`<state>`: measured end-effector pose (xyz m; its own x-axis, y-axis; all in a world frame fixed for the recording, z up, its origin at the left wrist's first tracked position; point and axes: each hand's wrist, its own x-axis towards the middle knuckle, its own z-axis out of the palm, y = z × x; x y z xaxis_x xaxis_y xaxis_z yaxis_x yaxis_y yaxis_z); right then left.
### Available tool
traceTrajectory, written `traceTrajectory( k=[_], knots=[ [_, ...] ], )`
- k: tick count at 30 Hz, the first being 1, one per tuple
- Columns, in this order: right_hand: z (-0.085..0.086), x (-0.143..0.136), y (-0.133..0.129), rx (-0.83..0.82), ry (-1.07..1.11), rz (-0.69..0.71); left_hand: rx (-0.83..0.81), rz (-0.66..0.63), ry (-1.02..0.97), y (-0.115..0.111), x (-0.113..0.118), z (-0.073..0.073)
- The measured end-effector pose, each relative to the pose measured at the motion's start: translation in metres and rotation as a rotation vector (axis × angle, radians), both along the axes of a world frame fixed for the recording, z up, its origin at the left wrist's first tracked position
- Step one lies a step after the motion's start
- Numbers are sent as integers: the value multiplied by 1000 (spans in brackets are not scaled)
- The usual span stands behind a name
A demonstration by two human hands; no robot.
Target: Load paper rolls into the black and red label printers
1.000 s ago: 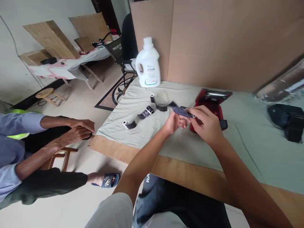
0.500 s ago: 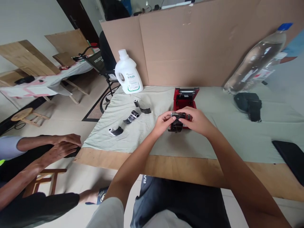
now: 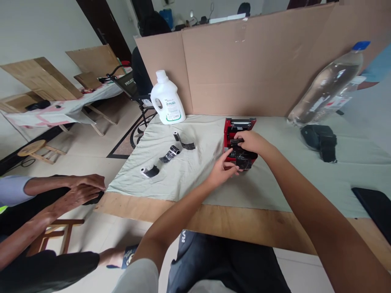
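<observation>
A small red printer-like device (image 3: 226, 132) stands on the cloth with its lid raised. My right hand (image 3: 252, 141) reaches into it from the right, fingers closed on a roll of black paper (image 3: 243, 158), whose loose end hangs over the device's front. My left hand (image 3: 224, 169) is at the front left, index finger stretched toward the roll and the other fingers apart near the hanging end. Further left on the cloth lie a black-and-white roll (image 3: 150, 171), a patterned dark roll (image 3: 170, 154) and a small partly unrolled one (image 3: 185, 144).
A white detergent jug (image 3: 168, 99) and a large clear bottle (image 3: 328, 87) stand by the cardboard screen (image 3: 238, 69). On the right are a black strapped object (image 3: 320, 140) and a flat black object (image 3: 374, 205). Another person's hands (image 3: 85, 189) rest at the left table corner.
Both hands have shifted from in front of the device; the right has carried the black roll into its opening. The left hand has released its two-handed hold and spread its fingers.
</observation>
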<state>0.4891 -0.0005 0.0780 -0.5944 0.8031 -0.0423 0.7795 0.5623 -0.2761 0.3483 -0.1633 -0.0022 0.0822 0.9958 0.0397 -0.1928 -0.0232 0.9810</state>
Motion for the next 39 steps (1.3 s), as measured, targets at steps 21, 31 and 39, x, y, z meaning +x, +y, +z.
traceTrajectory(
  k=[21, 31, 39],
  knots=[
    [-15, 40, 16, 95, 961, -653, 8, 67, -26, 5, 8, 4],
    [-36, 11, 11, -60, 1137, -550, 33, 66, 35, 6, 6, 3],
    [-91, 27, -21, -212, 1273, -485, 83, 85, 50, 2, 5, 9]
  ],
)
